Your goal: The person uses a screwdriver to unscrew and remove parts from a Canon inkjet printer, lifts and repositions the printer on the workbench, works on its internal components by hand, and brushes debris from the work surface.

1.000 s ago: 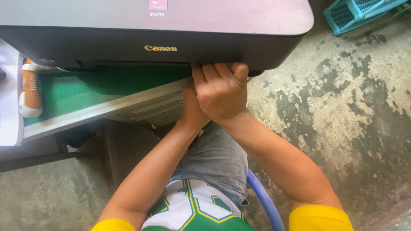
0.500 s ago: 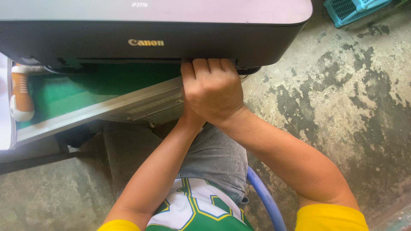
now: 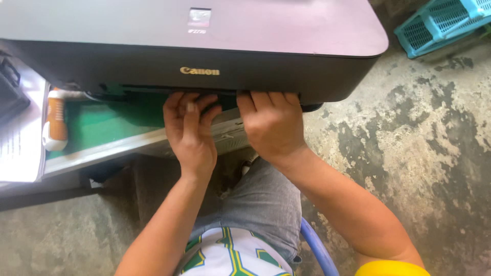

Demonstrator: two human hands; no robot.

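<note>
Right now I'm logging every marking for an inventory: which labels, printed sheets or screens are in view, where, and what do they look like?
Gold logo lettering: centred on the dark printer's front face.
Small square sticker: on the printer's grey lid, pink and white, with small dark print just below it.
Printed white paper sheet: far left, beside the green table, dense black text.
No screens in view.

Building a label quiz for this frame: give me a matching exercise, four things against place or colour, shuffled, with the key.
Things:
1. printer
2. basket
3. left hand
4. right hand

Places or colours:
A. light blue, on the floor at top right
B. fingers at the printer's front slot, nearer the green tabletop
C. dark body, pale lid
D. fingers under the printer's front edge, nearer the concrete floor

Pairs: 1-C, 2-A, 3-B, 4-D
</note>
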